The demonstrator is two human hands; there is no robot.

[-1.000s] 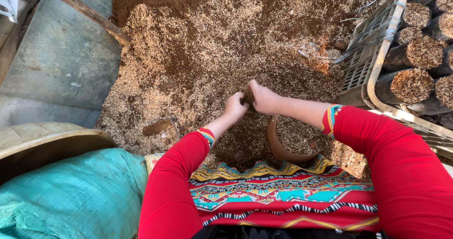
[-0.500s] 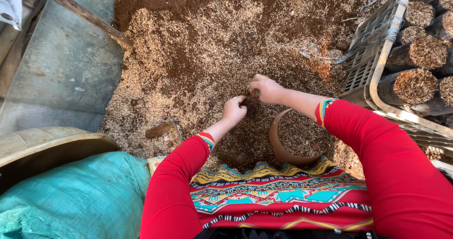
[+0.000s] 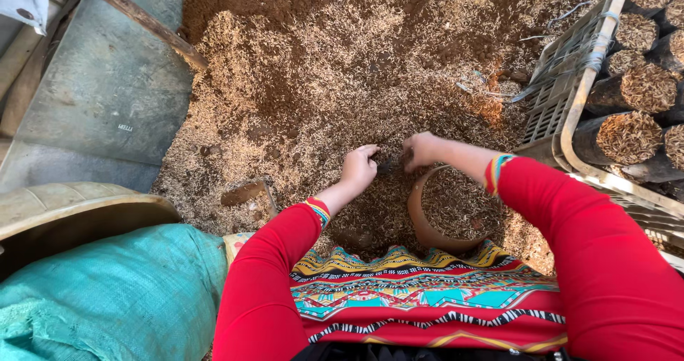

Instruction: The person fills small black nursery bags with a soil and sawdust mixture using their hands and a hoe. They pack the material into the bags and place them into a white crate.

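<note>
Both hands meet in the husk-and-soil heap [image 3: 342,69] beside the brown pot [image 3: 445,222] — left hand [image 3: 358,167] curled loosely, right hand [image 3: 420,149] pinching something small and dark — so scooped mix could spill past the rim.

Ahead of my left hand [image 3: 358,167] and right hand [image 3: 420,149] the husk heap [image 3: 342,69] lies open. The pot [image 3: 450,208] sits just under my right wrist. To the right, the crate [image 3: 563,97] with filled bags [image 3: 627,137] walls me in. To the left, a plank [image 3: 142,21] and green sack [image 3: 107,290] crowd the edge.
</note>
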